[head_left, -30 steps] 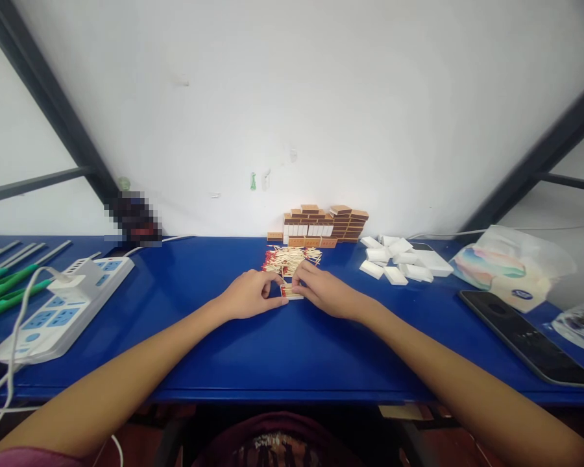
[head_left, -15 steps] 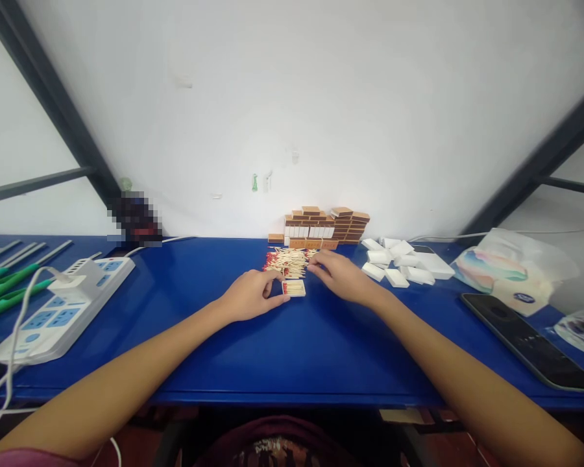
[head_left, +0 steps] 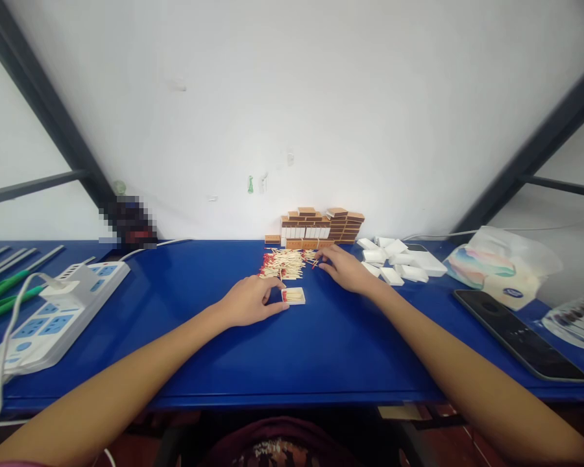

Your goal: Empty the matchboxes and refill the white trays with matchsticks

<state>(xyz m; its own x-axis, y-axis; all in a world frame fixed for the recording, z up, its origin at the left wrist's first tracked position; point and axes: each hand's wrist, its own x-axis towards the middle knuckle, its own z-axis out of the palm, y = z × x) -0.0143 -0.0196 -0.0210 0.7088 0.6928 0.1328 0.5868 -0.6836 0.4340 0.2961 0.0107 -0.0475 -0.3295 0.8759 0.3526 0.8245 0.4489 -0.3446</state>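
A small white matchbox tray (head_left: 299, 299) lies on the blue table, partly filled with red-tipped matches (head_left: 290, 296). My left hand (head_left: 254, 301) grips its left end between thumb and forefinger. Just behind the tray spreads a loose pile of matches (head_left: 282, 263), heads mostly to the left. At the pile's right side, the fingers of my right hand (head_left: 341, 267) are bent together around a few matches (head_left: 313, 261); how many they hold is too small to make out.
Brown matchboxes (head_left: 345, 227) are stacked against the wall behind the pile. White trays (head_left: 392, 275) lie heaped to the right. Farther right are a phone (head_left: 518, 334) and a tissue pack (head_left: 503, 272). On the left stand a power strip (head_left: 63, 324) and green-handled tools (head_left: 10, 292).
My right hand has shifted slightly right, to the pile's right edge. The tray sits a little nearer to me, with my left hand still on it. The view has moved slightly.
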